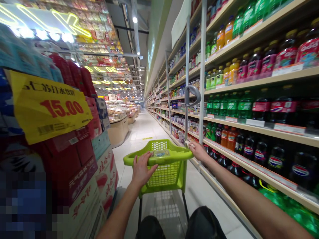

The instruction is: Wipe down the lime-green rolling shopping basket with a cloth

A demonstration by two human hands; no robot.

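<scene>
A lime-green plastic shopping cart [171, 172] stands directly in front of my knees, its basket walls pierced like a grid. My left hand [143, 170] lies over the left part of its handle rim, fingers across the top and thumb out to the side. A small clear-covered label panel [160, 153] is set in the handle. At the right corner, my right hand [198, 151] has its fingers curled together at the lower end of a thin metal pole [186, 122]. Whether they grip the pole or the cart corner I cannot tell. A grey loop handle [193, 95] sticks out from the pole.
Shelves [251, 124] of bottled soft drinks run close along the right. Stacked drink cartons [99, 186] with a yellow price sign [52, 106] rise close on the left. Farther ahead, a wooden display counter [118, 131] edges the aisle. The tiled floor [147, 122] stretches away between.
</scene>
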